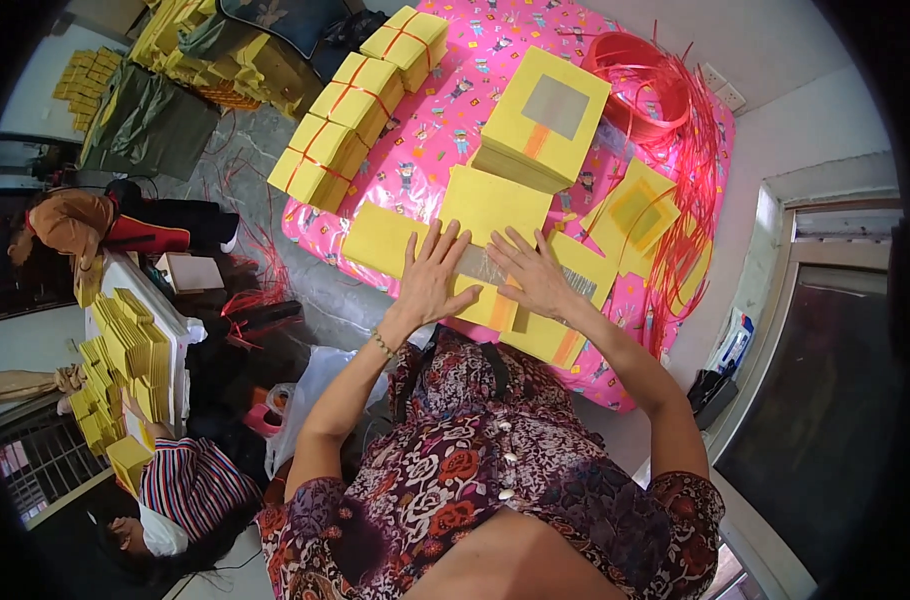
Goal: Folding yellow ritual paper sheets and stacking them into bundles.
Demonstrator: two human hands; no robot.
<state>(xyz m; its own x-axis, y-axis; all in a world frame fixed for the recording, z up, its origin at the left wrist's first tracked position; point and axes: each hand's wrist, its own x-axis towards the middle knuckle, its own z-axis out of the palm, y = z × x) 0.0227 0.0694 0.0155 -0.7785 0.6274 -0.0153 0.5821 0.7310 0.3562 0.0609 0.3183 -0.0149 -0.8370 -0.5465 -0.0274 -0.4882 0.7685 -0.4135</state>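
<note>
Both hands lie palm down on flat yellow paper pieces close in front of me. My left hand point(437, 275) has its fingers spread and rests at the left of a piece with a grey window point(476, 264). Fingers stretched out, my right hand point(535, 277) presses on the right of it. A plain yellow flap or sheet point(495, 205) extends beyond my fingertips. More yellow paper sticks out at the left point(380, 240) and under my right wrist. Just beyond is a thick stack of yellow pieces point(555, 105), its top one showing a grey window and an orange stripe.
The table has a pink patterned cover point(455, 100). Bundles tied with red strap point(320, 160) line its left edge. Loose red straps point(640, 90) hang along the right, near some yellow pieces point(635, 215). At left, two people work beside a white table point(175, 345) with yellow stacks.
</note>
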